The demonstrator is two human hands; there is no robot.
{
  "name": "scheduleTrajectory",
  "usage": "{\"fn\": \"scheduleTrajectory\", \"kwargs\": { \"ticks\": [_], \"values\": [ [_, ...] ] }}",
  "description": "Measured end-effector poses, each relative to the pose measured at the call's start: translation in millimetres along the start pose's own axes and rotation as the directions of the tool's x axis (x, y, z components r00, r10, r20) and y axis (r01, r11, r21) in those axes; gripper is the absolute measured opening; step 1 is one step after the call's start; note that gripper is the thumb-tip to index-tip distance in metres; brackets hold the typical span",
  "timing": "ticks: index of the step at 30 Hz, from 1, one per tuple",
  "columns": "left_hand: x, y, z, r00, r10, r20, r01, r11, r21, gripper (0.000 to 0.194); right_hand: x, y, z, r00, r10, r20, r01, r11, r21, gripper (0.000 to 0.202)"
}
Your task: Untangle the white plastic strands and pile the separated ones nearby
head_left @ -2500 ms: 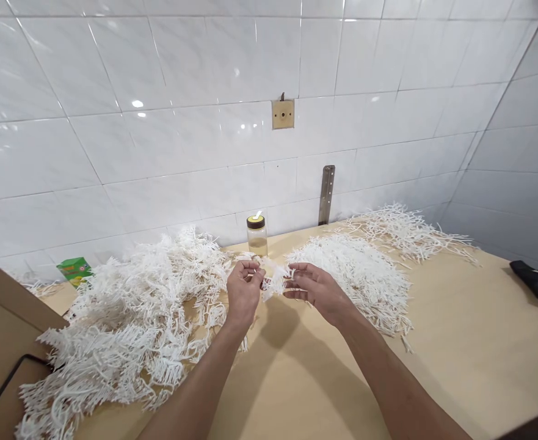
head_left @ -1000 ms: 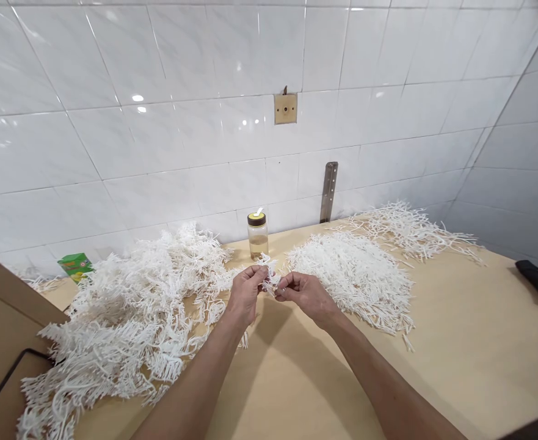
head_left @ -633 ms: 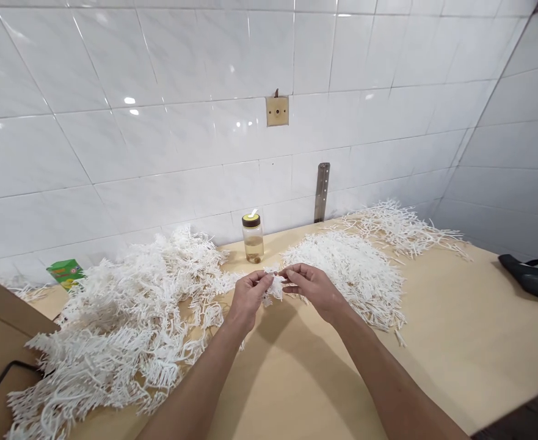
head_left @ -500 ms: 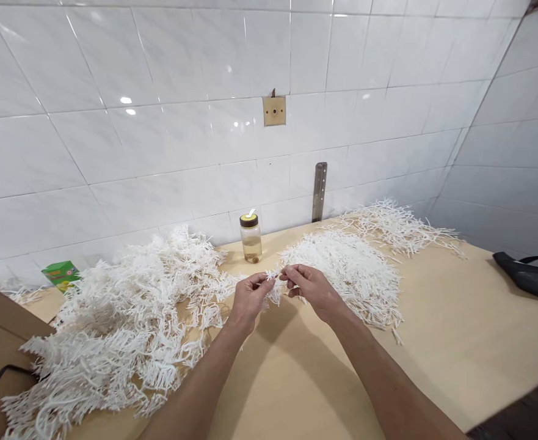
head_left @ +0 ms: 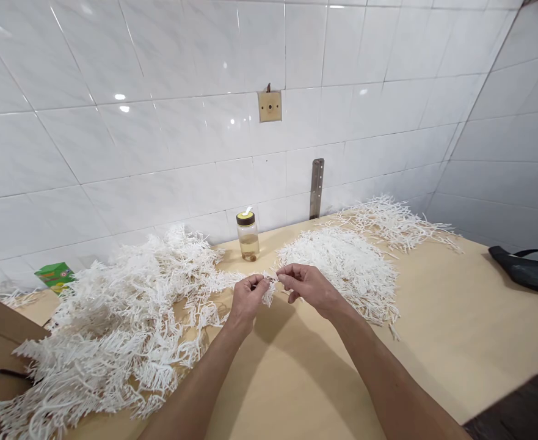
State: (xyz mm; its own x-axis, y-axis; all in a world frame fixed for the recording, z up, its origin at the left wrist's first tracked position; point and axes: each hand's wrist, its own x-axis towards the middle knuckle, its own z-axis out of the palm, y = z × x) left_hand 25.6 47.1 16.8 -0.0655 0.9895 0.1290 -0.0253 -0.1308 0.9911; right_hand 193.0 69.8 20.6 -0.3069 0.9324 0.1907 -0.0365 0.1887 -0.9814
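Observation:
My left hand pinches a white fringed strand between thumb and fingertips, and short prongs hang below it. Close on its right, my right hand has thumb and forefinger pinched together at the strand's end. What those fingertips hold is too small to make out. Left of my hands spreads a large tangled heap of white fringed strands, with a thin line of them reaching towards my left hand. Behind and beyond my right hand lies a pile of loose thin white pieces.
A lidded bottle of pale liquid stands behind my hands. More white sticks lie at the back right. A black bag sits at the right edge, a green box behind the left heap, and a cardboard box at the left.
The view has shifted slightly, moving the scene a little left and up. Both hands stay together at the strand, with only small finger movements.

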Motion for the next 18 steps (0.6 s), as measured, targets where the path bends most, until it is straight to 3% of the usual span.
{"fn": "scheduleTrajectory", "kwargs": {
  "ticks": [18],
  "values": [
    [-1.1, -4.1, 0.7, 0.999, 0.039, 0.008, -0.04, 0.989, 0.142, 0.033, -5.4, -2.7, -0.1, 0.998, 0.056, 0.015, -0.048, 0.945, -0.325, 0.018]
  ]
}}
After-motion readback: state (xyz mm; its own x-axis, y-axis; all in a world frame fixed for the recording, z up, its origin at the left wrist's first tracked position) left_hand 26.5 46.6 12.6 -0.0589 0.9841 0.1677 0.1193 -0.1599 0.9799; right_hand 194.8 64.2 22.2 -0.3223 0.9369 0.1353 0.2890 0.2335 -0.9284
